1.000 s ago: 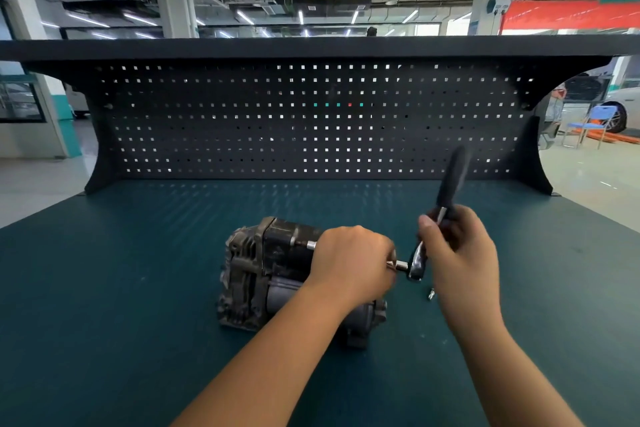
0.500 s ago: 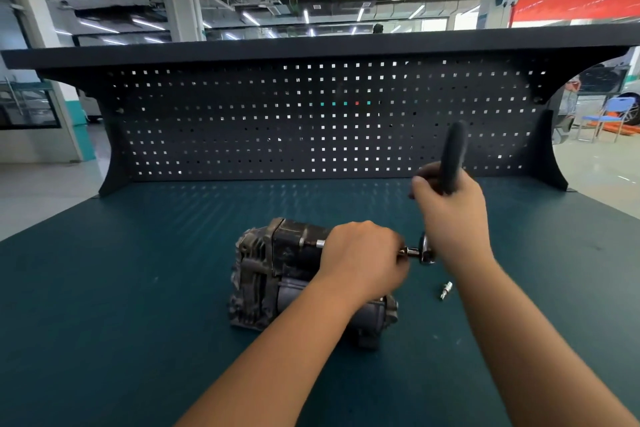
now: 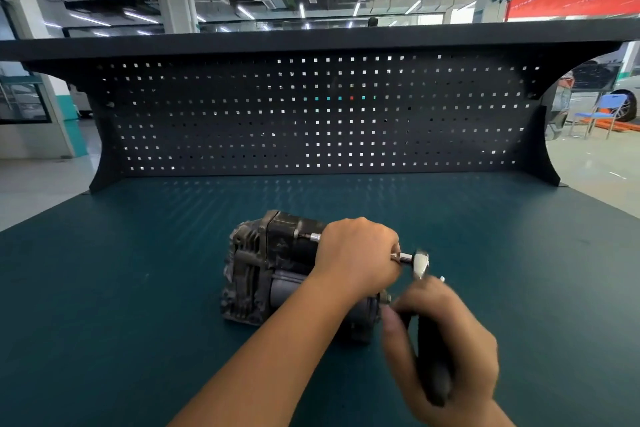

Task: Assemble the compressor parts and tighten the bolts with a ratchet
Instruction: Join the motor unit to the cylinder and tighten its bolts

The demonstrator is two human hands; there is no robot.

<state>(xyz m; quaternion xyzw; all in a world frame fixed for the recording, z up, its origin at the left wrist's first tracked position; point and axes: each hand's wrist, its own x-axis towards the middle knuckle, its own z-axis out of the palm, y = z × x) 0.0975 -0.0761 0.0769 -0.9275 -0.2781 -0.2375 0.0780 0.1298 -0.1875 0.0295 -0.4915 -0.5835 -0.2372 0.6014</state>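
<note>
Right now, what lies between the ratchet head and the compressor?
The left hand, gripping the extension bar that runs from the ratchet head toward the compressor; this shows in the head view.

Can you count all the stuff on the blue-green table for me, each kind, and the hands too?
Hands: 2, the left hand and the right hand
Compressor: 1
Ratchet: 1
Small bolt, loose on the table beside the right hand: 1
Total: 5
</note>
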